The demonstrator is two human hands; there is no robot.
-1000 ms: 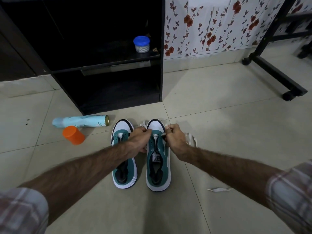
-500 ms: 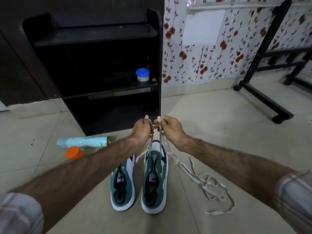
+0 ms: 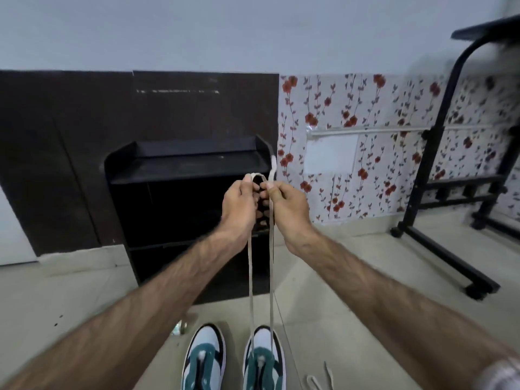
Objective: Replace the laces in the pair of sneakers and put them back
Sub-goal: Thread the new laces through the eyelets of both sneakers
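We see a flat woven cloth lace point(image 3: 271, 277), smooth white-and-teal sneakers point(image 3: 264, 358) that look like leather, glossy pale floor tiles point(image 3: 351, 277), a matt black shelf unit point(image 3: 183, 167), patterned wallpaper point(image 3: 380, 114), and a black metal-looking stand point(image 3: 427, 175) far right.
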